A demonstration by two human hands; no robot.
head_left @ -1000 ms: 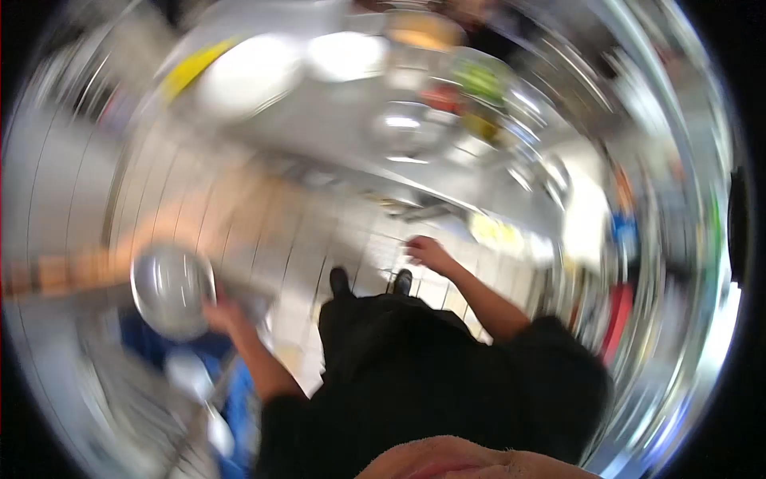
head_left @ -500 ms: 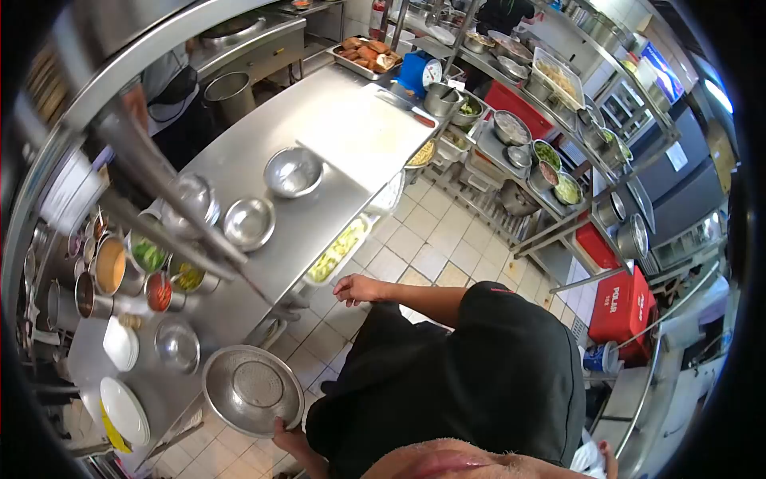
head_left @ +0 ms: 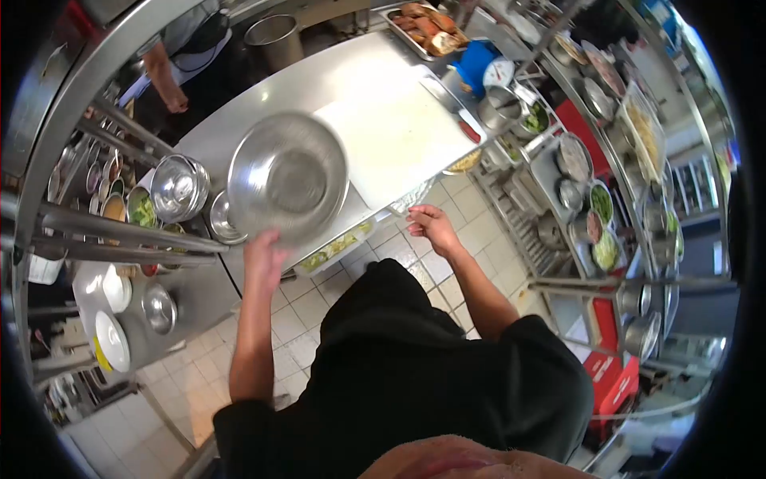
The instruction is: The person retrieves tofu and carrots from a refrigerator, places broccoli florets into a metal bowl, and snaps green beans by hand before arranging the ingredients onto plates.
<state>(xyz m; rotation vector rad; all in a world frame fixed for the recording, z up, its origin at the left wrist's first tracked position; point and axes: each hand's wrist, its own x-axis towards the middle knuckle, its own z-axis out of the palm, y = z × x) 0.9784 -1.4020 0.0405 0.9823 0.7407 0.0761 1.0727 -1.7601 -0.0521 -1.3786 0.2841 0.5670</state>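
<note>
A wide steel colander (head_left: pixel 289 180) is held at its near rim by my left hand (head_left: pixel 265 259), over the steel worktable. The hand and the colander are a little blurred by motion. Behind it, part of a steel bowl (head_left: pixel 226 217) shows, and more of the table is hidden. My right hand (head_left: pixel 433 230) hangs off the table's near edge, fingers loosely curled and apart, with nothing seen in it. Closest to that hand are the white cutting board (head_left: pixel 391 132) and, below the table edge, a tray of cut green vegetables (head_left: pixel 335 246).
Stacked steel bowls (head_left: pixel 179 188) stand left beside metal shelf posts (head_left: pixel 136 231). A knife (head_left: pixel 455 112) lies by the board, near a blue scale (head_left: pixel 483 70). Another person's hand (head_left: pixel 175 100) is across the table. Food containers (head_left: pixel 602 203) line the right-hand shelves.
My left hand has swung the colander up and forward, from beside the table to above it. My right hand has moved right along the table's edge. The view has shifted too.
</note>
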